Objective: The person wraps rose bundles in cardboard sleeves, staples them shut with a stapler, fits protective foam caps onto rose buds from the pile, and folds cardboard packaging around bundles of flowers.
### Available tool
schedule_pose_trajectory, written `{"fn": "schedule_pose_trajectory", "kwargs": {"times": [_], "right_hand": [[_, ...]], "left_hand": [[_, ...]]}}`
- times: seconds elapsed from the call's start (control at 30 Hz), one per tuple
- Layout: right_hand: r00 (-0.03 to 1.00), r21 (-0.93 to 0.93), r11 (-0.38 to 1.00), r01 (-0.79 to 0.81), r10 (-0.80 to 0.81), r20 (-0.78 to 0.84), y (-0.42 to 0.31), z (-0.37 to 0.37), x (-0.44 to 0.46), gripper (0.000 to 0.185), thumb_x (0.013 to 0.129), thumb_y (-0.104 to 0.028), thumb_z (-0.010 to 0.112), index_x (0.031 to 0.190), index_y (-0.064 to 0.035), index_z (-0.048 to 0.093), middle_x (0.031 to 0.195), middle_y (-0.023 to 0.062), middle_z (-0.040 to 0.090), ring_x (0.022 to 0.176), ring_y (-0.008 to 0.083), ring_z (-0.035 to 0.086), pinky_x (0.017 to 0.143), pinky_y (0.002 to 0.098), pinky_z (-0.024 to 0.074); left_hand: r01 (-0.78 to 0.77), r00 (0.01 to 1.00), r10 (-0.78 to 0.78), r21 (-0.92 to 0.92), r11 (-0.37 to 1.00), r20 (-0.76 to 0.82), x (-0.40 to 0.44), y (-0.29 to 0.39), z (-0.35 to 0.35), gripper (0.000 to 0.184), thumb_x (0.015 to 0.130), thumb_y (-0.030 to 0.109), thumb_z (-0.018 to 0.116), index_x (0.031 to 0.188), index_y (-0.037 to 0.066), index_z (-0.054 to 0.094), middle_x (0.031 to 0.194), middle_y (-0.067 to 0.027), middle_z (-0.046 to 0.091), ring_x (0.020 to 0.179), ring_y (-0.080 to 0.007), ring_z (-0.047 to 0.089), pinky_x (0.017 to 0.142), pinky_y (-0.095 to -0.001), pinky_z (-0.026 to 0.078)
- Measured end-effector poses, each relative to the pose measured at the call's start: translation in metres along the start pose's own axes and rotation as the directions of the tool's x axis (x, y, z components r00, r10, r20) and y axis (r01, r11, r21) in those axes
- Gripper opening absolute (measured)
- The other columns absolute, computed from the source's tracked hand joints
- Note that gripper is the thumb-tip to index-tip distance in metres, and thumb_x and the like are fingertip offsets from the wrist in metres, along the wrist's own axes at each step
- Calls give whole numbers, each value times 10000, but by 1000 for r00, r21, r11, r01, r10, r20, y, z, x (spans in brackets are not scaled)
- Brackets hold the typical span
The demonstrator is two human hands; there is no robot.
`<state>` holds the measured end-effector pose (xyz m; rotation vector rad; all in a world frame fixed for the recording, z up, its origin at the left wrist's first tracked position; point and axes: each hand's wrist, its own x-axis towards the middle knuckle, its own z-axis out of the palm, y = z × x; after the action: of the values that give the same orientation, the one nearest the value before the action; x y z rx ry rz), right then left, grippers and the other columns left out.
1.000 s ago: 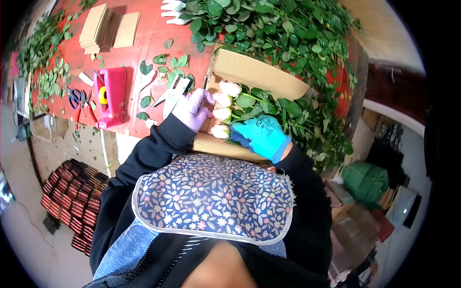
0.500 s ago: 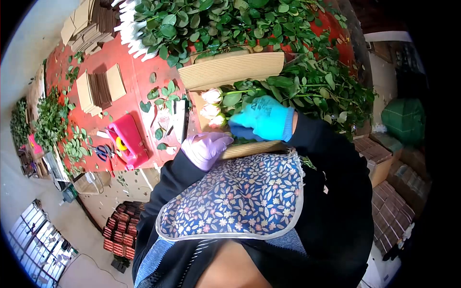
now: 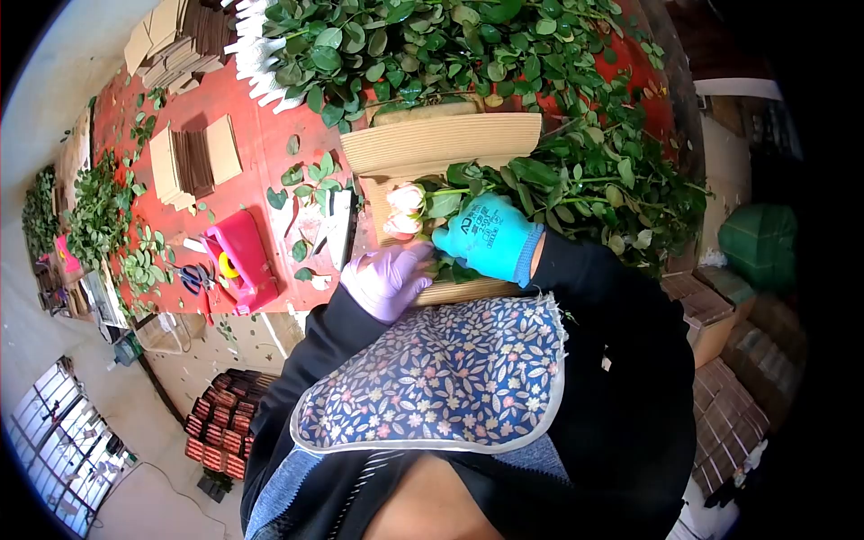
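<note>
Cardboard wrap bears pink roses beside left hand.

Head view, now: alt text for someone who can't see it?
A person's lilac-gloved left grip and blue-gloved right grip work close by pink roses lying on corrugated cardboard, leafy stems running right. A pink dispenser sits on the red table at left.

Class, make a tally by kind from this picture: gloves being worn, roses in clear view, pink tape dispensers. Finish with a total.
Worn gloves: purple glove, blue glove: 2
Roses in clear view: 2 (others may be hidden)
Pink dispenser: 1
Total: 5
</note>
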<state>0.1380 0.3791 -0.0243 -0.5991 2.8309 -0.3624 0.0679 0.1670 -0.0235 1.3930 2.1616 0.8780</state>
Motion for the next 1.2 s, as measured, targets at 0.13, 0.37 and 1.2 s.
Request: {"fn": "schedule_pose_trajectory", "kwargs": {"times": [0.13,0.37,1.2], "right_hand": [[1000,122,992,-15,15,3,7,-12,3,164,814,-209,595,930,-95,619,710,53,635,650,267,654,576,415,498],[981,-192,972,-137,107,-162,1,6,18,192,919,-201,495,859,-76,629,627,56,602,608,255,633,481,423,438],[969,-257,934,-246,239,-62,6,-11,28,348,812,-269,648,1121,-117,599,616,40,605,560,241,630,509,384,472]], "left_hand": [[11,1000,-9,78,997,-29,1,-5,4,417,771,209,737,1161,108,630,738,-60,634,650,-254,637,573,-349,511],[-9,999,14,133,991,-33,-1,-3,2,405,785,198,719,1173,126,628,719,-58,622,625,-251,630,544,-355,504],[-48,987,77,193,980,-141,-5,-3,0,344,742,101,652,1086,108,655,1235,-117,589,833,-282,672,693,-348,569]]}}
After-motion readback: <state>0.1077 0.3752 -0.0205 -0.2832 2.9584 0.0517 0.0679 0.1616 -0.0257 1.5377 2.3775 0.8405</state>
